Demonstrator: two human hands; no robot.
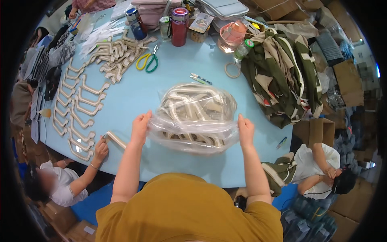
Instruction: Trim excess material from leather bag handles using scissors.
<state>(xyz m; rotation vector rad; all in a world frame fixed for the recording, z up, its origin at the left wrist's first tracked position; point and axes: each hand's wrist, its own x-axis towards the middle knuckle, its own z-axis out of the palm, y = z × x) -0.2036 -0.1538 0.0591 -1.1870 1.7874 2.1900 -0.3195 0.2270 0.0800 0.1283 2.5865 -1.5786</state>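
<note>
A clear plastic bag (192, 127) full of beige bent handles (197, 105) lies on the table in front of me. My left hand (140, 127) is closed on the bag's left edge. Its right edge is pinched in my right hand (245, 129). Between both hands the bag's rim is stretched sideways, and several handles show through the film and at the opening. Beyond the bag lies a pair of thread snips (200, 78), which neither hand touches.
Beige handles stand in rows (76, 105) at left, beside a heap of them (117, 56). Green-and-yellow scissors (148, 60), bottles (179, 27) and a tape ring (232, 70) sit farther back. Olive garments (282, 76) pile at right. A co-worker's hand (100, 151) holds a handle at left; another person sits right.
</note>
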